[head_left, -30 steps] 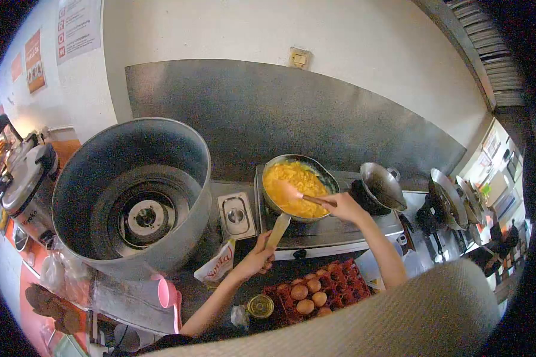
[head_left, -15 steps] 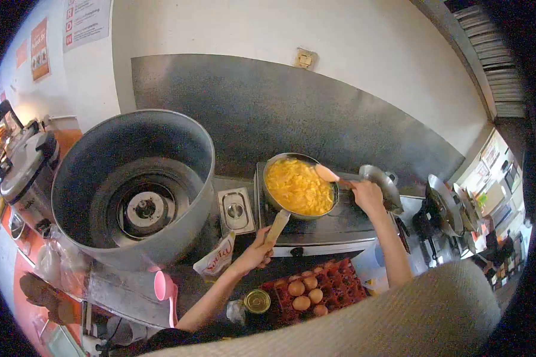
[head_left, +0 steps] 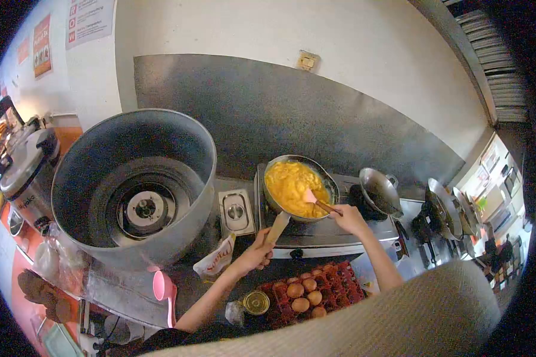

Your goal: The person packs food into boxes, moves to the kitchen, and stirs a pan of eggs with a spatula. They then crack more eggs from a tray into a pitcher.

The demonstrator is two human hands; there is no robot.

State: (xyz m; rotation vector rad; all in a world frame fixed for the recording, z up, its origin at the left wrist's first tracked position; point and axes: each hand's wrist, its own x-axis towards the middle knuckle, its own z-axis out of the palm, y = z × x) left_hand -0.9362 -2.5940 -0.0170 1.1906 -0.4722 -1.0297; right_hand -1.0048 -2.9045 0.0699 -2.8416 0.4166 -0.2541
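Note:
Yellow scrambled eggs (head_left: 289,179) fill much of a frying pan (head_left: 333,189) on the stove (head_left: 315,238). My left hand (head_left: 255,254) is wrapped round the pan's pale handle (head_left: 277,228). In my right hand (head_left: 350,219) is a spatula (head_left: 323,205) with a brown handle and a pale pink head. Its head touches the eggs at the pan's right front. Runny egg shows around the head. Close below my left hand stands a white pouch (head_left: 215,260) with red lettering.
A big deep pot (head_left: 77,196) stands at the left beside a lidded steel container (head_left: 235,217). Brown eggs (head_left: 301,304) sit in a red tray (head_left: 345,291) in front. A pink scoop (head_left: 162,287), a tin (head_left: 256,302) and a wok (head_left: 380,187) are also around.
My right hand has moved left and down, bringing the spatula from the pan's right rim into the eggs. The eggs have shifted and look looser. My left hand keeps its hold.

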